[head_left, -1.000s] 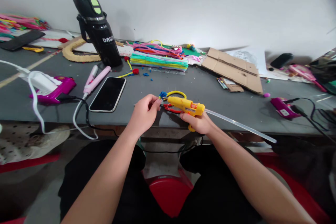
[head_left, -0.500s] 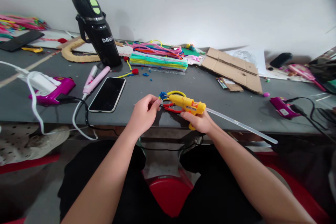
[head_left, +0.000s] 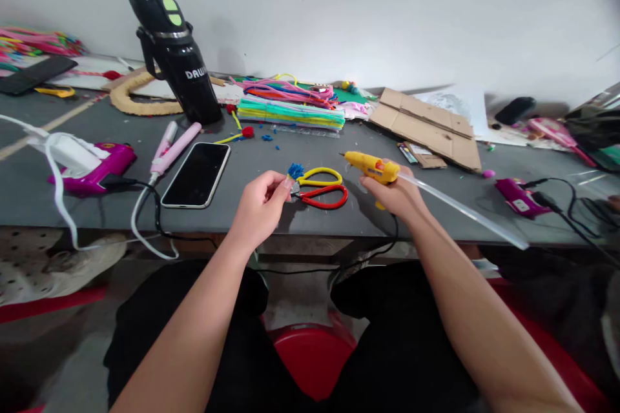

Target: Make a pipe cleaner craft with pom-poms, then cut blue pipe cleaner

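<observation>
Between the thumb and fingers of my left hand (head_left: 265, 203) is pinched a small blue fuzzy piece (head_left: 295, 171), its tufted end pointing up and its lower part hidden by the fingers. Just behind it, scissors (head_left: 323, 197) with one yellow and one red handle lie on the table, their blades mostly covered by my left hand. My right hand (head_left: 394, 192) is wrapped round a yellow hot glue gun (head_left: 372, 166), whose nozzle points left, apart from the blue piece. A long clear glue stick (head_left: 465, 211) sticks out of the gun's back end.
A phone (head_left: 196, 174), a pink hair straightener (head_left: 175, 148) and a purple power strip (head_left: 97, 168) lie to the left. A black bottle (head_left: 179, 64) stands behind them. Pipe cleaners (head_left: 290, 113) and cardboard (head_left: 429, 129) line the back. Another purple power strip (head_left: 520, 197) is at right.
My right hand has drawn the glue gun away to the right, so its nozzle no longer meets the blue piece. The scissors' handles show more fully. My left hand has barely shifted.
</observation>
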